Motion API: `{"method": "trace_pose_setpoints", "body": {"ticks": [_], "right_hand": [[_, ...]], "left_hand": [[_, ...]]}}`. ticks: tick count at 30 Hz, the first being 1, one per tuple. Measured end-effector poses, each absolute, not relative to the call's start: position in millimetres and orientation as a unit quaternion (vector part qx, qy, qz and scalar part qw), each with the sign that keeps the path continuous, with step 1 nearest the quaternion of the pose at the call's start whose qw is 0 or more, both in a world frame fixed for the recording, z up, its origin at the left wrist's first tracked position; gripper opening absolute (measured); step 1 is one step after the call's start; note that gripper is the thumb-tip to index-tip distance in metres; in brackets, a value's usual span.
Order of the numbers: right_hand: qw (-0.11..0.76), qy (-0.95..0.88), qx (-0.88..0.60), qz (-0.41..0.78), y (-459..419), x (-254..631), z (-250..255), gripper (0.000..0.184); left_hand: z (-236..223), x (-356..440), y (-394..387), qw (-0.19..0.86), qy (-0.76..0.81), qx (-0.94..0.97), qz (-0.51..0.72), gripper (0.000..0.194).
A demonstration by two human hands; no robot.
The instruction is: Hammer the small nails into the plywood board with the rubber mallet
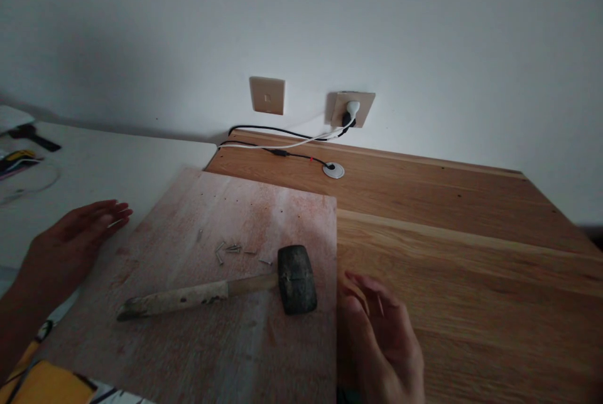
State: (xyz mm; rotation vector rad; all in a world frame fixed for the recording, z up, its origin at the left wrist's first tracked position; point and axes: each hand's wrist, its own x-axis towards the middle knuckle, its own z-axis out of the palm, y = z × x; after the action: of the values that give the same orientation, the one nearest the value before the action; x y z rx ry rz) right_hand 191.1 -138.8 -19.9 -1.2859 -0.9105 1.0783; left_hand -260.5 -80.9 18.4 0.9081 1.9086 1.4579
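A mallet point(221, 291) with a black rubber head and a worn wooden handle lies flat on a reddish plywood board point(211, 347). Several small nails point(233, 250) are scattered on the board just beyond the handle. My left hand point(78, 234) hovers at the board's left edge, fingers stretched out and together, holding nothing. My right hand point(379, 338) hangs at the board's right edge, close to the mallet head, fingers loosely curled and apart, empty.
The board rests across a wooden desk point(471, 253) and a white table point(132, 165). Cables point(282, 143) run from a wall socket point(351, 109) to a desk grommet point(333, 170). Cluttered items point(19, 152) sit far left; something yellow point(42, 385) lies at bottom left.
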Motion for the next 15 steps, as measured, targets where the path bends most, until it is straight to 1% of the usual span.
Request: {"method": "trace_pose_setpoints", "body": {"ticks": [1,2,5,6,7,10,12,15], "right_hand": [[0.568,-0.386,-0.564,0.460,-141,197,-18,0.017],[0.558,-0.379,-0.573,0.466,-144,202,-16,0.016],[0.552,-0.350,-0.570,0.498,-150,213,-7,0.041],[0.560,-0.352,-0.561,0.498,-152,216,-5,0.043],[0.570,-0.362,-0.553,0.488,-153,218,-3,0.039],[0.578,-0.419,-0.538,0.448,-153,221,-3,0.012],[0.561,-0.427,-0.549,0.450,-152,220,-5,0.021],[0.545,-0.412,-0.564,0.463,-154,216,-8,0.026]], "left_hand": [[21,-260,-82,0.259,0.737,0.331,0.530,0.055],[25,-258,-83,0.234,0.766,0.327,0.502,0.055],[40,-249,-83,0.163,0.832,0.360,0.390,0.053],[45,-246,-82,0.147,0.841,0.377,0.359,0.052],[48,-243,-81,0.143,0.843,0.391,0.340,0.051],[50,-241,-78,0.158,0.840,0.412,0.316,0.046],[47,-243,-78,0.168,0.835,0.424,0.308,0.046],[43,-247,-79,0.169,0.833,0.437,0.293,0.050]]}}
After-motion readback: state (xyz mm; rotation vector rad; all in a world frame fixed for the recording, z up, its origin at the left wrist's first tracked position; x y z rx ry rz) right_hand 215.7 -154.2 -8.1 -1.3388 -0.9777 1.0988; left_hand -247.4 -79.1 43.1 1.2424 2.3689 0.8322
